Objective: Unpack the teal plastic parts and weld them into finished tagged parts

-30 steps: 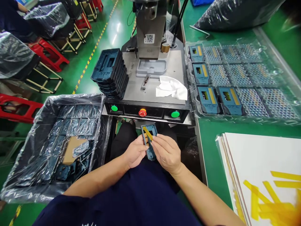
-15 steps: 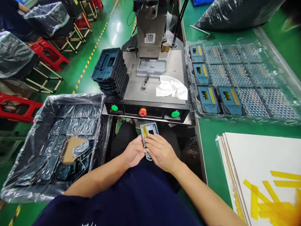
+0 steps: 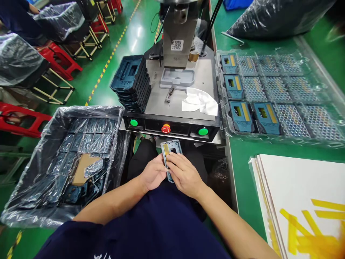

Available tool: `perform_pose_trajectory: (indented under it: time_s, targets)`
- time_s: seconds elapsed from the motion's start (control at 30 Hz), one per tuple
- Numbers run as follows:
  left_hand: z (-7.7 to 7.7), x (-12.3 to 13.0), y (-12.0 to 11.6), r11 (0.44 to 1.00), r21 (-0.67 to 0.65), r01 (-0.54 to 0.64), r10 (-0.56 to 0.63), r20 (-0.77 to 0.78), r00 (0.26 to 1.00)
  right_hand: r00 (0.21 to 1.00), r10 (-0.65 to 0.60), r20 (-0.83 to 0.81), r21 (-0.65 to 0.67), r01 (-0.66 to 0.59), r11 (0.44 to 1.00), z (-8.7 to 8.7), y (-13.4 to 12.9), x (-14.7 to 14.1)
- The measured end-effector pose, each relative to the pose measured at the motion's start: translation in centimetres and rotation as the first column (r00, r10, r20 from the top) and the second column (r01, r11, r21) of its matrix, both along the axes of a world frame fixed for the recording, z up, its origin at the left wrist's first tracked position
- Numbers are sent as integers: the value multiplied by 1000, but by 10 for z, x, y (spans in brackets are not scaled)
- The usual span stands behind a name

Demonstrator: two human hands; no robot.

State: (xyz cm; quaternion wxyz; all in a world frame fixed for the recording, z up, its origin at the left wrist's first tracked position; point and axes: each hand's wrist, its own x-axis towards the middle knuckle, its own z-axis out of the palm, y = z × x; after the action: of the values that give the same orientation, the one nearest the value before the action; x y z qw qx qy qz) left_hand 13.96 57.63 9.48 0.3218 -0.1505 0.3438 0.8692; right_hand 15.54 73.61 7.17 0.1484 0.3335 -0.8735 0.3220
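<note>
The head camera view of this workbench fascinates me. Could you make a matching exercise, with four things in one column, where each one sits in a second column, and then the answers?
Things
1. blue plastic frame
2. red button
3. white cloth
4. yellow strips

Places
A. on the white sheets
B. on the steel plate
C. between the left hand and right hand
D. between the left green button and right green button

Pairs: 1-C, 2-D, 3-B, 4-A
</note>
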Motion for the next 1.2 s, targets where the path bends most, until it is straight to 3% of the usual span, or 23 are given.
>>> perform_pose_trajectory:
  time_s: [0.17, 0.5, 0.63, 0.73, 0.9, 1.07, 1.13, 1.17, 1.2]
  targets:
    - [2, -2, 1, 1000, -2, -16, 16, -4, 1000, 993, -77, -85, -75, 71, 995, -1, 0, 0]
    - [-2, 3, 0, 1000, -1, -20, 20, -5, 1000, 995, -66, -69, 100, 72, 992, 2, 1, -1]
    - [0, 0, 3, 997, 8, -76, 76, 1, 997, 988, -135, -75, 12, 136, 991, 6, 0, 3]
    - [1, -1, 4, 991, 4, -131, 131, 13, 991, 972, -232, 18, 9, 232, 973, 11, -2, 6]
    - [0, -2, 5, 987, -14, -157, 158, 34, 987, 924, -325, 199, 153, 298, 942, 16, -8, 10]
    - [-2, -7, -7, 989, -133, -63, 37, -190, 981, 947, -266, 180, 160, 239, 958, 34, 6, -18]
    - [-9, -15, -23, 941, -329, -85, -29, -327, 944, 960, -248, 126, 169, 226, 960, 47, 21, -45]
    - [-13, -20, -35, 876, -462, -139, -59, -389, 919, 964, -245, 103, 180, 224, 958, 54, 30, -61]
    - [-19, -27, -49, 768, -600, -223, -89, -444, 891, 965, -244, 93, 194, 223, 955, 61, 39, -79]
